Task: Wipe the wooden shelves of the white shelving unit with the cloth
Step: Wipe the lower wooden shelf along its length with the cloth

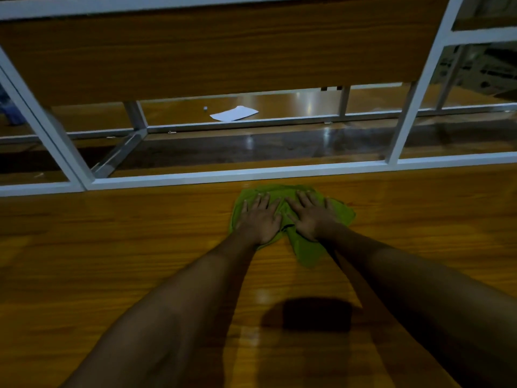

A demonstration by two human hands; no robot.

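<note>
A green cloth [305, 249] lies bunched on the wooden shelf [112, 261], close to its far white edge. My left hand [258, 219] presses flat on the cloth's left part with its fingers straight and spread. Beside it, my right hand [310, 217] presses flat on the right part, fingers straight too. Both forearms reach forward over the shelf. The white frame [173, 177] of the shelving unit runs along the shelf's far edge, with posts rising at the left and right.
Another wooden shelf board [209, 57] hangs above and beyond. Behind the frame, a white sheet of paper [233, 113] and a small object [205, 108] lie on a farther wooden surface. A dark shadow [316, 313] falls on the near shelf.
</note>
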